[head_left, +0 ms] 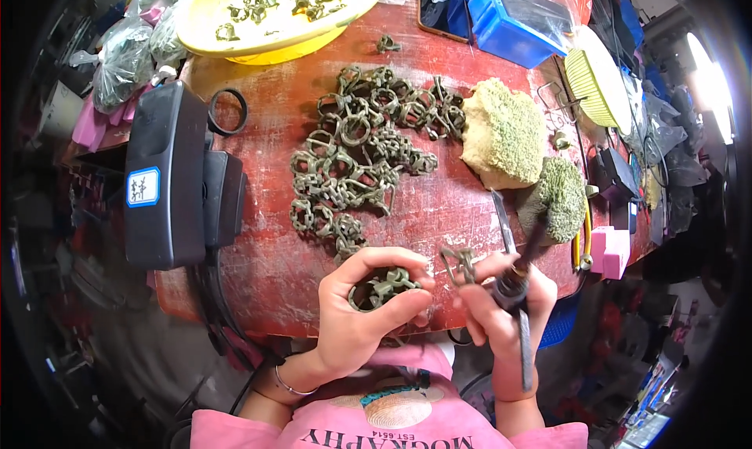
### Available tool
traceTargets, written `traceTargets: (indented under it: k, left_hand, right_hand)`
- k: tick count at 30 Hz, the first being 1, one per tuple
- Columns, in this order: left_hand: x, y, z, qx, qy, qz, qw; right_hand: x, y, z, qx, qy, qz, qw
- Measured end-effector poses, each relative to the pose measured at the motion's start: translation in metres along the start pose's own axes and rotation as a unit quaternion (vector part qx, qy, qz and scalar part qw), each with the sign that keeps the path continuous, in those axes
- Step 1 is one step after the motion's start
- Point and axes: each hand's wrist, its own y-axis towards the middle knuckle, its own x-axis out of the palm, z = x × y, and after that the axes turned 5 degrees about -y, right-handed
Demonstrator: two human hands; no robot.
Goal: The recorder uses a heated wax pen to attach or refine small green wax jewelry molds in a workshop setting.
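Note:
At the table's near edge, my left hand (345,312) curls around a few dull green ring-shaped pieces (385,286). Just to its right, my right hand (509,300) pinches a similar ring piece (460,265) between thumb and fingertips. The same hand also grips a dark pen-like tool (513,286) and a long flat metal blade (526,355). A gap separates the two hands. Beyond them, a heap of green ring pieces (352,167) lies tangled on the red table (266,214); their fine detail is too small to make out.
A yellow basin (266,41) with more ring pieces stands at the far left. Black box-shaped devices (164,175) with cables sit at the left. Rough, green-speckled blocks (505,135) lie at the right, near a blue bin (513,26), a yellow-green basket (591,88) and a pink block (609,251).

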Motion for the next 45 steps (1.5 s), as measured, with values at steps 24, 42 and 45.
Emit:
traceTargets:
  k: [24, 42, 45]
  left_hand:
    - [0.023, 0.016, -0.022, 0.127, 0.314, 0.035, 0.94]
    - [-0.03, -0.056, -0.065, -0.097, 0.552, -0.105, 0.822]
    - [-0.088, -0.021, -0.122, 0.099, 0.73, -0.026, 0.675]
  right_hand:
    - [-0.013, -0.012, 0.029, 0.023, 0.13, 0.092, 0.987]
    - [-0.025, 0.0, 0.056, -0.033, 0.189, 0.038, 0.981]
    - [-0.04, -0.002, 0.055, 0.018, 0.319, 0.032, 0.947]
